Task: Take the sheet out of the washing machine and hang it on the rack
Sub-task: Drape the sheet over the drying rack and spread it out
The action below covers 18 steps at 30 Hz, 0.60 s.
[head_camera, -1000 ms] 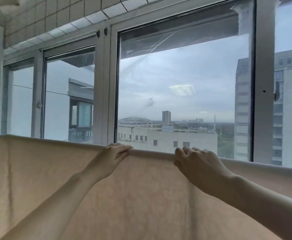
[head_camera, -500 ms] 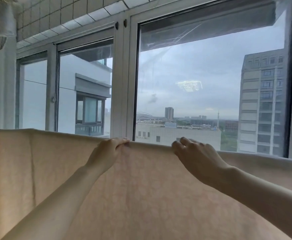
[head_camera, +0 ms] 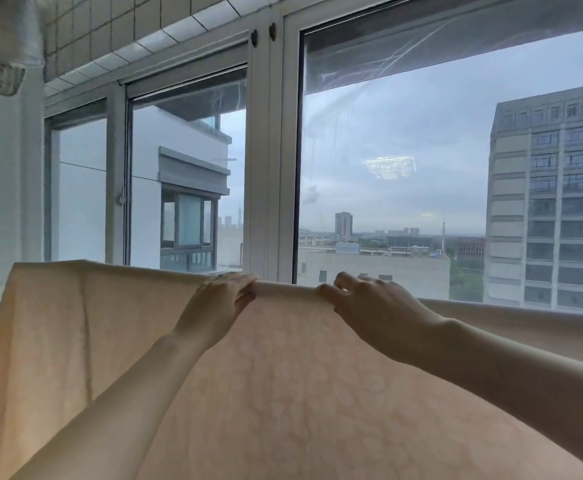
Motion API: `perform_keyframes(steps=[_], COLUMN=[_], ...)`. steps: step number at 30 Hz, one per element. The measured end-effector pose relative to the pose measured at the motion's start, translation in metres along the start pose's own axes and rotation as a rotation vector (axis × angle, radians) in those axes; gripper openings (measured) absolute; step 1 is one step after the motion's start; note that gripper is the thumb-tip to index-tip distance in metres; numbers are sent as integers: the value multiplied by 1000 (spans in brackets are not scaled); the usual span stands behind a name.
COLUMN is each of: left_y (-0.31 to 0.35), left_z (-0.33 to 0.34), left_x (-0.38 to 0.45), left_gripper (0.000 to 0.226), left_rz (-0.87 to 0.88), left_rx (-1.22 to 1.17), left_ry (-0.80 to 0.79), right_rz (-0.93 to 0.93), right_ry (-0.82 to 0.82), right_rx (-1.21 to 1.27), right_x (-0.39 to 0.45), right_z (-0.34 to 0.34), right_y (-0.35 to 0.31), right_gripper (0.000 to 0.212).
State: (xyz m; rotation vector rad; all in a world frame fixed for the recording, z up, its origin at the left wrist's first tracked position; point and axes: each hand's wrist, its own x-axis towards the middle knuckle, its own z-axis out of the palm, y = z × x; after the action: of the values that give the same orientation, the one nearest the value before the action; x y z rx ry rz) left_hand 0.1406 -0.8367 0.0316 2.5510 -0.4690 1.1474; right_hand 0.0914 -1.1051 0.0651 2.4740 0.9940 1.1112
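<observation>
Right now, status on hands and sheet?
Left hand and right hand grip the top fold. Peach patterned cloth sheet draped over the rack bar. Nothing in the way.

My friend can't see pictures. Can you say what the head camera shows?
Two hands, left and right, hold the top fold of a peach sheet draped over a hidden rail. Behind it, big windows show grey sky and tall buildings.

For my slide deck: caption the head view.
Both hands, left and right, grip the top fold of a peach sheet draped before a window.
</observation>
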Motion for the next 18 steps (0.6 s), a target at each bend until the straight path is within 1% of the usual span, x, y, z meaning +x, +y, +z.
perform_keyframes(steps=[3,4,7,8,9,11,12,14,18], left_y=[-33,-46,-89,-104,-120,-148,-161,-186,-236], left_z=[-8,-11,-19,-21,-23,-27,-29,-31,-34], left_x=[1,1,7,9,11,13,13,13,14], left_gripper=[37,42,66,67,63,44,38,37,35], left_rz=[4,3,-21,-30,-29,-22,-34,-75,-84], left_rx=[30,60,99,75,46,25,20,1,11], left_ry=[-7,-8,-17,-23,-27,-45,-57,-75,-78], right_rz=[-2,-4,3,16,21,6,-5,-16,-4], right_ry=[22,24,27,33,32,34,30,23,11], right_rx=[10,13,21,26,30,24,21,15,-3], right_x=[27,36,66,76,87,109,121,141,176], right_z=[11,17,36,42,47,56,61,69,80], right_y=[-12,-18,-39,-46,-53,-67,-74,-86,-106], right_gripper=[29,28,32,33,33,33,35,40,40])
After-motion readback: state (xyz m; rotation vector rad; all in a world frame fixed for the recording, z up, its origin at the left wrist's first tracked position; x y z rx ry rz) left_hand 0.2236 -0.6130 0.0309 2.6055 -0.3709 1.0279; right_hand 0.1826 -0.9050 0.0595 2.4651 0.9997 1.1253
